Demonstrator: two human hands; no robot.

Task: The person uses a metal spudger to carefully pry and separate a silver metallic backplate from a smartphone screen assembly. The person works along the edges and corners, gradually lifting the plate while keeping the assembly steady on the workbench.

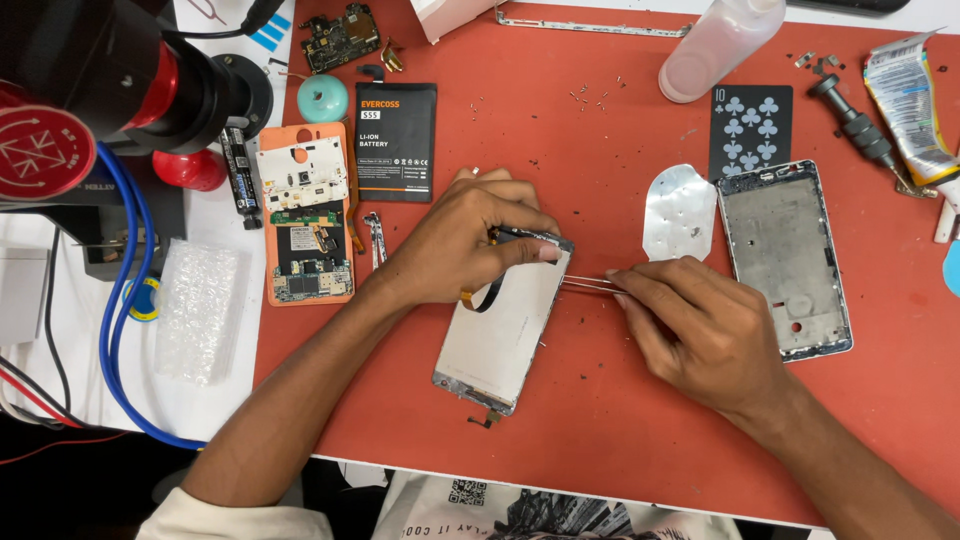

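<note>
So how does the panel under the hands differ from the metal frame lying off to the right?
The screen panel lies tilted on the red mat, while the metal frame sits nearly square to it. The screen panel is pinned at its top by the left hand and worked with tweezers in the right hand; the metal frame lies untouched. The panel's back is plain and pale; the frame is grey with cutouts. Both are phone-sized rectangles.

A phone display panel (500, 335), pale grey back upward, is laid tilted on the red mat, its top edge pinned down and a dark flex ribbon (490, 297) curling from it. Slim metal tweezers (590, 284) are held nearly flat, tips at the panel's upper right edge.
</note>
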